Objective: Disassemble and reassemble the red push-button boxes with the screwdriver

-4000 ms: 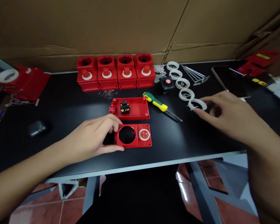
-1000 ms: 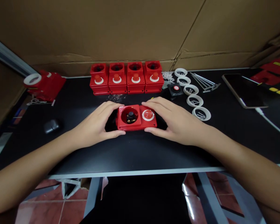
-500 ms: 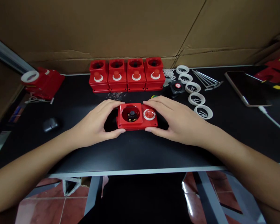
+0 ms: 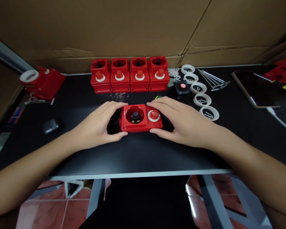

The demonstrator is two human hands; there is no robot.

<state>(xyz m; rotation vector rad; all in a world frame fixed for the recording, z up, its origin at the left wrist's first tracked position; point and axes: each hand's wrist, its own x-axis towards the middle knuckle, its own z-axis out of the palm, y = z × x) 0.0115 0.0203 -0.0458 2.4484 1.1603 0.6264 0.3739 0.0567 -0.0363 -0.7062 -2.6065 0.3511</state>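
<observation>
From where I stand, both of the person's hands are at a red box (image 4: 143, 125) in the middle of the table (image 4: 124, 159), toward the near side. The left hand (image 4: 98, 125) grips its left end, fingers at the far edge and thumb at the near edge; the right hand (image 4: 182, 122) has the right end in the same kind of pinch. The box sits face up, with a round opening on its left half, a black switch (image 4: 135, 115) with brass screws (image 4: 133, 121) down inside, and a red lamp (image 4: 153, 114) ringed in white on its right half. Beyond the right fingers a bit of green and yellow handle (image 4: 158, 97) peeks out, the rest hidden. Farther back, four similar boxes (image 4: 139, 84) stand side by side before a cardboard wall (image 4: 109, 28), with dark crumbs (image 4: 119, 96) on the near side of them. To their right lie a tangle of white cord (image 4: 173, 73), a black block (image 4: 181, 86) with a red and white label, and five white rings (image 4: 205, 89) in a slanting row, small screws (image 4: 198, 89) inside them. Metal rods (image 4: 212, 80) and a phone (image 4: 255, 89) on a white cable (image 4: 283, 121) lie farther right. Well over on the left, a small black case (image 4: 51, 126) rests nearer than another red pile (image 4: 44, 83).
</observation>
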